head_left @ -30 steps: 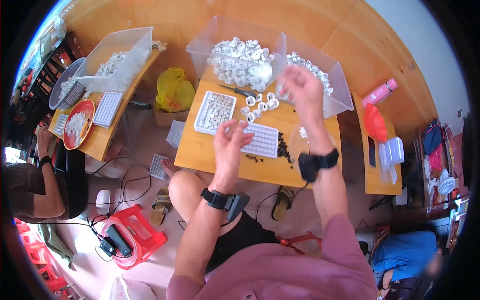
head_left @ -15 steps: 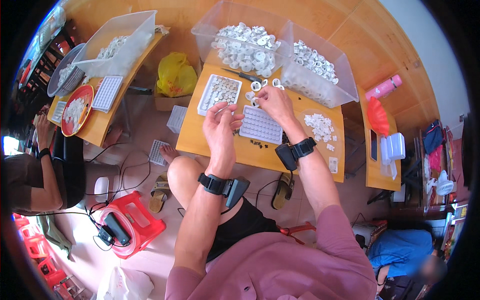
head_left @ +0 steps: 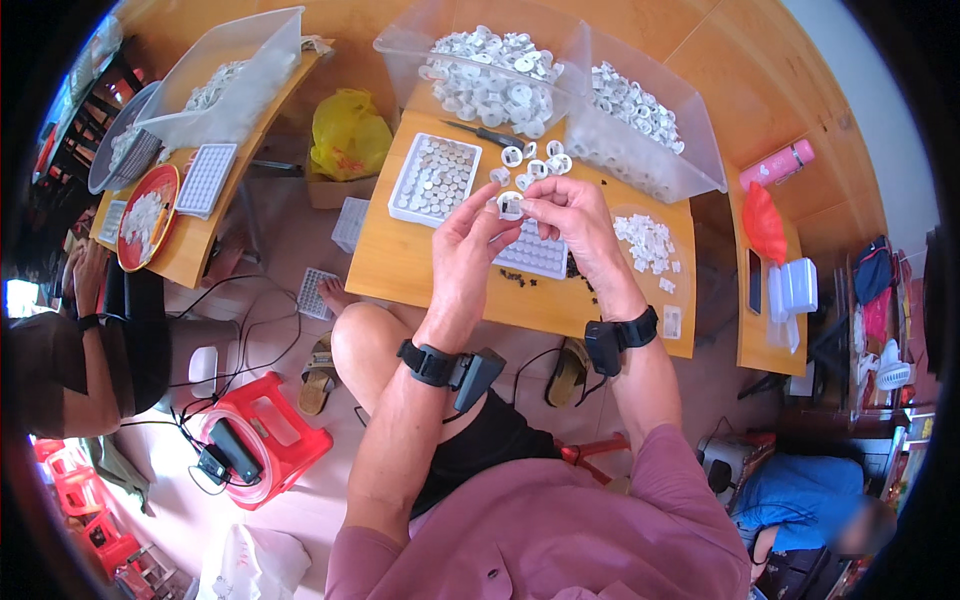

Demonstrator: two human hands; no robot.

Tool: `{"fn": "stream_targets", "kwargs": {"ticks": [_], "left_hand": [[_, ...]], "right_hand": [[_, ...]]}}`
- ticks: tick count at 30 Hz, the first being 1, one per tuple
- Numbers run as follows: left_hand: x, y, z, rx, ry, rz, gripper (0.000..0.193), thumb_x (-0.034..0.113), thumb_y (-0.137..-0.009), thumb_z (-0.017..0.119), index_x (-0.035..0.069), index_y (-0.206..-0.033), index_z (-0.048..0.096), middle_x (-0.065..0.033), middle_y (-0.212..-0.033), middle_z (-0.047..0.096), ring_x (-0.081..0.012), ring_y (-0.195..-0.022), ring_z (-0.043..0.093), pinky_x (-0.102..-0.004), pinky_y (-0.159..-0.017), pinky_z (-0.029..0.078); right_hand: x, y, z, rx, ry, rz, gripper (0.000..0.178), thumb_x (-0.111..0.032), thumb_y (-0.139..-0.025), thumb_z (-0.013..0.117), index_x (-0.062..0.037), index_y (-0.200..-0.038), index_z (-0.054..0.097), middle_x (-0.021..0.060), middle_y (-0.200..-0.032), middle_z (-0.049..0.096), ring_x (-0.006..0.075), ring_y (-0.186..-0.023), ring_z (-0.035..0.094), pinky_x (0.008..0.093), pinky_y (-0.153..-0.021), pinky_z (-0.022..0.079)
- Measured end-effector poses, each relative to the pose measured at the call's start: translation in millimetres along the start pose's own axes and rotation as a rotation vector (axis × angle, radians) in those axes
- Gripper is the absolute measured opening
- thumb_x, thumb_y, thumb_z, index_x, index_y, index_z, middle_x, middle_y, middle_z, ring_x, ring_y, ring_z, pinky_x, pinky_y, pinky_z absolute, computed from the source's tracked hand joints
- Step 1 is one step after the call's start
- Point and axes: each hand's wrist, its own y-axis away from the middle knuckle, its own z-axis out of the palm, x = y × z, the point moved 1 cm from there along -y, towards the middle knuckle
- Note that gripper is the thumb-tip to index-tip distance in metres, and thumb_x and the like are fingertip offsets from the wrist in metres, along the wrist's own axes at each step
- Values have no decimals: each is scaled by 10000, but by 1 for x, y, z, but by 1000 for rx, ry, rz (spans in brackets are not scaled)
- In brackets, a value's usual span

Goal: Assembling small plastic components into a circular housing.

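My left hand (head_left: 463, 255) and my right hand (head_left: 578, 222) meet over the wooden table, both closed on one small round white plastic part (head_left: 510, 207) with a dark centre. The fingertips of each hand touch its edge. Partly under my hands lies a pale tray with rows of pockets (head_left: 540, 256). Just beyond sit several loose round white parts (head_left: 538, 168). To the left stands a white tray (head_left: 415, 217) holding many silver discs. Tiny black pieces (head_left: 514, 277) are scattered at the near side of the pocketed tray.
Two clear bins (head_left: 580, 75) of white parts stand at the back. A black-handled tool (head_left: 492, 134) lies before them. Small white pieces (head_left: 648, 243) are heaped at the right. Another person's arm (head_left: 90, 370) is at far left, near a red stool (head_left: 290, 440) on the floor.
My right hand has brought a round white part back from the loose group toward me. My left hand has moved right and now grips it too.
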Motion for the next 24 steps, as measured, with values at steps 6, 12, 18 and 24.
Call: {"fn": "stream_targets", "kwargs": {"ticks": [6,12,18,24], "left_hand": [[2,-3,-2,-102,75,-49,324,117,-996,555,-33,-1283,563,-136,-1104,672,-227,-1000,672,-326,-904,551],[4,-1,-1,-116,19,-61,310,84,-983,569,-35,-1269,570,-130,-1116,670,-209,-998,669,-308,-887,552],[18,-4,-13,132,198,122,302,78,-983,564,-48,-1257,553,-149,-1167,636,-249,-1037,659,-317,-910,552],[24,-1,-14,142,207,134,335,67,-983,552,-57,-1293,519,-145,-1204,613,-260,-1069,645,-312,-941,538]], "right_hand": [[-4,4,-5,-5,-98,-38,130,-126,-836,713,-12,-893,691,2,-718,640,56,-556,519,200,-499,373],[-1,11,-13,57,33,-93,131,-123,-847,706,-10,-913,696,26,-741,665,84,-574,557,227,-520,426],[21,37,-33,98,698,-162,148,-119,-815,701,-29,-933,705,134,-820,701,245,-701,676,347,-650,517],[27,64,-22,38,865,-123,98,-93,-807,680,-30,-882,695,124,-895,673,305,-842,671,399,-742,517]]}}
